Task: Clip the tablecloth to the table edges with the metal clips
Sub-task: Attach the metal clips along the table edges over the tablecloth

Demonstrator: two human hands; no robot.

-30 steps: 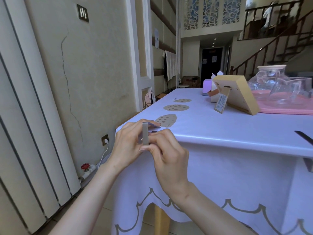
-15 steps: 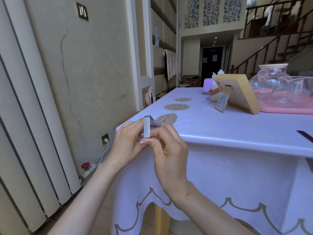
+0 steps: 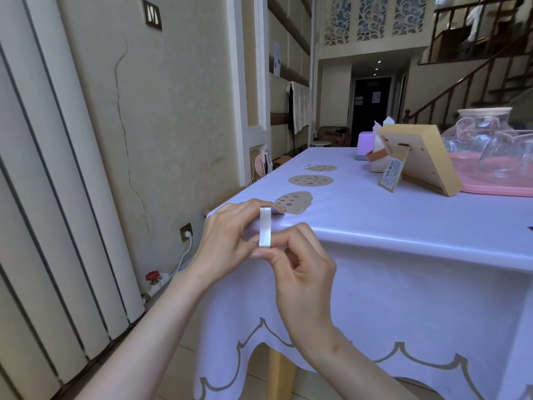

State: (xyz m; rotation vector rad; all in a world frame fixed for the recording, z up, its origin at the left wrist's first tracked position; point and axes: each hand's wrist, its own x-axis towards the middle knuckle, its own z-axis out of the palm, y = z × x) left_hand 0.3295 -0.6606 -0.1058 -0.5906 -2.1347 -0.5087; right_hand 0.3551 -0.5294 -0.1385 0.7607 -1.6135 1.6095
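- The metal clip is pinched upright between the fingers of the left hand and right hand, at the near left corner of the tablecloth.
- It should be pushed squarely over the table edge, with the cloth kept flat beneath.

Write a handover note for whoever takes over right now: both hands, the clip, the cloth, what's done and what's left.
Left hand: pinches the metal clip from the left, fingertips up on the tabletop.
Right hand: pinches the clip's lower end.
Clip: upright against the near edge of the table, close to its left corner, over the tablecloth. I cannot tell whether it is fully seated.
Done: the cloth is spread and hangs over the edge.
Left: probably push this clip home, let go, then clip the remaining edges.
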